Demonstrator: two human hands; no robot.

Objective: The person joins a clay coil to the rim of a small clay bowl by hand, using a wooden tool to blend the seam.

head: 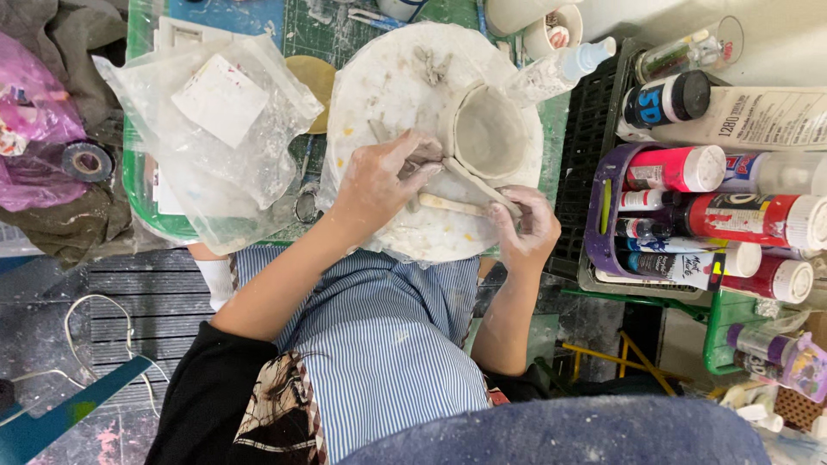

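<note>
A grey clay cup (491, 133) stands upright on a round white board (379, 77) smeared with clay. My left hand (379, 181) rests on the board just left of the cup, its fingers curled over a small lump of clay (428, 155) by the cup's base. My right hand (530, 228) is at the board's near right edge, pinching a long clay-coated modelling tool (474, 182) whose tip reaches the cup's base. A second wooden stick (450, 205) lies on the board between my hands.
A crumpled clear plastic bag (215, 129) covers the green tray on the left. A spray bottle (560, 73) lies behind the cup. Several paint bottles fill a purple basket (594, 215) on the right. A tape roll (86, 161) sits far left, scissors (306, 205) near the bag.
</note>
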